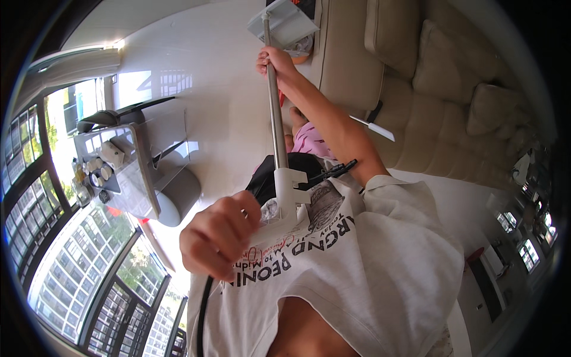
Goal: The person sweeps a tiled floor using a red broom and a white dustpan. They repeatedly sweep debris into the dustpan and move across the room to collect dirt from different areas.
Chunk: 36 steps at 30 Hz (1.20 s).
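Note:
A white long-handled dustpan [285, 26] hangs or stands at the top of the view. My right hand [277, 64] is closed around its metal pole [277, 120], low down near the pan. The pole runs back towards my chest and ends in a white plastic handle [290, 194] with a clip on one side. My left hand [218, 236] is curled and blurred, close in front of my printed T-shirt [330, 250]. The handle's end fades out beside it, and I cannot tell whether the fingers grip it. A black cord [204, 308] runs down below that hand.
A beige sofa [352, 62] with cushions stands along the right. Partly hidden behind the pan is a bin [302, 51] with a plastic liner. On the left a table [142, 178] holds cups and jars, with chairs [180, 189] around it. Pale glossy floor [223, 80] lies between them.

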Available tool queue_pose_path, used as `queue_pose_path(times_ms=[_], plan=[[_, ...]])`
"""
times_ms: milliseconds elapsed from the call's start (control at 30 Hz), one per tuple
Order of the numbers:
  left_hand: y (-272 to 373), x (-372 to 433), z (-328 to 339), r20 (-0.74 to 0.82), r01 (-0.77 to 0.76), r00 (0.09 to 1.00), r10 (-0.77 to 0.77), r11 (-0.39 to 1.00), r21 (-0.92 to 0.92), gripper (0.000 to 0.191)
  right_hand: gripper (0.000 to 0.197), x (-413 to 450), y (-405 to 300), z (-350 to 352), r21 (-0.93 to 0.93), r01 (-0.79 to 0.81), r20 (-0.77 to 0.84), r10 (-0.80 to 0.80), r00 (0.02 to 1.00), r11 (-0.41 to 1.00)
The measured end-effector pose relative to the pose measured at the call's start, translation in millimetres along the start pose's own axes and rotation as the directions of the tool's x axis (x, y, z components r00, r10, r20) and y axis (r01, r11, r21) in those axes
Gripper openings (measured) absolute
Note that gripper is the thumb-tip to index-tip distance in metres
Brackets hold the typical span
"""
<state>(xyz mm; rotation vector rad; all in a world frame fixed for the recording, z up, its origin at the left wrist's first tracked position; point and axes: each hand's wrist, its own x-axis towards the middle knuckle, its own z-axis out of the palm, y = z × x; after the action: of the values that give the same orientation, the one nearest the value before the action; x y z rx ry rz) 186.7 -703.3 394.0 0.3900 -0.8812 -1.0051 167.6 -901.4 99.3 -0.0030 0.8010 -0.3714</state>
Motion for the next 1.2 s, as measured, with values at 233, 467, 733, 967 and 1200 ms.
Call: queue_pose_path(times_ms=[233,467,733,967,1200], plan=[[26.5,9.2,26.8,-0.187,-0.134,0.962,0.199,0.941,0.311,0.022,0.020,-6.8,-14.1,4.1,-0.033,0.012,-0.026,-0.013,1.000,0.999],[49.3,7.9,9.2,0.097,-0.024,0.995,-0.021,0.897,0.442,0.049,0.022,22.6,-41.1,-14.6,0.131,-0.055,0.036,0.051,0.998,0.990],[-59.7,-1.8,-4.6,-0.229,0.064,0.973,-0.031,0.988,0.141,0.078,0.012,20.5,-4.5,0.8,0.151,0.110,-0.058,-0.102,0.993,0.982],[-46.7,-27.7,-12.4,-0.199,0.149,0.973,-0.118,0.978,0.148,0.033,0.010,14.3,8.5,7.1,-0.030,0.130,-0.131,-0.133,0.982,0.991],[-39.0,-38.4,-5.9,-0.490,0.187,0.867,-0.087,0.970,0.158,0.044,0.008,30.0,24.8,0.6,-0.219,0.130,-0.176,-0.170,0.970,0.967]])
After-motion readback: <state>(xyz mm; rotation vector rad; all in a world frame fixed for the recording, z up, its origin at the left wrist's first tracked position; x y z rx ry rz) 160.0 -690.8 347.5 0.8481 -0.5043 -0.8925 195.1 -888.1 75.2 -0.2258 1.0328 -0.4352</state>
